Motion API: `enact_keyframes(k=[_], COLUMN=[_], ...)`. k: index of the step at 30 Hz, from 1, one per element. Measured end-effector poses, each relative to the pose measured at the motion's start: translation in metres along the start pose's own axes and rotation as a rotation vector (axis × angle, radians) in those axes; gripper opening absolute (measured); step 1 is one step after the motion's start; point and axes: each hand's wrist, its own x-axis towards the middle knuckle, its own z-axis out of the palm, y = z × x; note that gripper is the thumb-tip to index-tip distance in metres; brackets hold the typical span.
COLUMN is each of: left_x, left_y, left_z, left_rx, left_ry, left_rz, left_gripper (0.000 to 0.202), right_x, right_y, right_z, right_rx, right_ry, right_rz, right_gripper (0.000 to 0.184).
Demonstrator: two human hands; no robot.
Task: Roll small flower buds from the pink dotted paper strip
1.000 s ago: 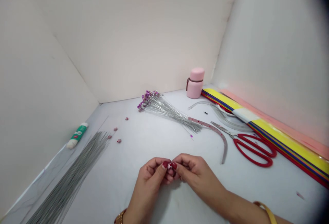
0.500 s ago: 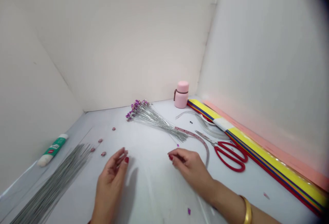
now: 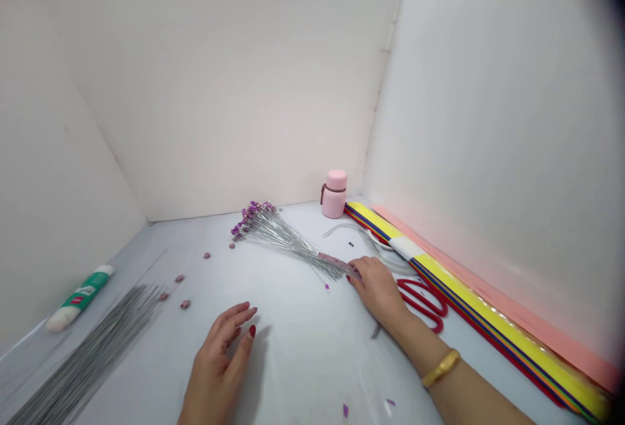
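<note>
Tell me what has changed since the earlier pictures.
The left hand and right hand have parted from their pinch. The left now rests open on the white table; the right has reached forward to the ends of the silver wire bundle. The red scissors, pink jar and green-and-white tube stayed where they were.

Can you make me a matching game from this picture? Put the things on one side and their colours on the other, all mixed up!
Things:
1. Scissors handles
2. Tube by the left wall
3. Jar in the corner
4. Bangle on the arm of the right hand

Colours:
A. Pink
B. Gold
C. Red
D. Green and white

Right pairs: 1 with C, 2 with D, 3 with A, 4 with B.
</note>
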Motion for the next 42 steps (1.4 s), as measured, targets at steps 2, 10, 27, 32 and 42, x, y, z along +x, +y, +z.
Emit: enact_keyframes(k=[2, 10, 27, 32, 42], left_x=[-0.001, -0.017, -0.014, -0.009, -0.004], left_y=[0.005, 0.032, 0.043, 0.046, 0.037], left_z=[0.0, 0.023, 0.02, 0.014, 0.002], left_rx=[-0.016, -0.332, -0.516, -0.584, -1.591], left_ry=[-0.003, -0.063, -0.308, -0.257, -0.181], left_rz=[0.015, -0.097, -0.322, -0.487, -0.921], left_gripper=[0.023, 0.023, 0.03, 0.016, 0.016], right_x=[-0.001, -0.041, -0.068, -0.061, -0.02], right_y=[-0.006, -0.073, -0.09, -0.085, -0.042], right_z=[-0.008, 0.002, 0.031, 0.028, 0.014], right_rx=[0.035, 0.796, 1.267, 1.216, 1.141], right_ry=[-0.039, -0.6, -0.885, -0.706, -0.42], right_rz=[0.025, 0.284, 0.485, 0.415, 0.514], right_gripper=[0.011, 0.024, 0.028, 0.022, 0.022])
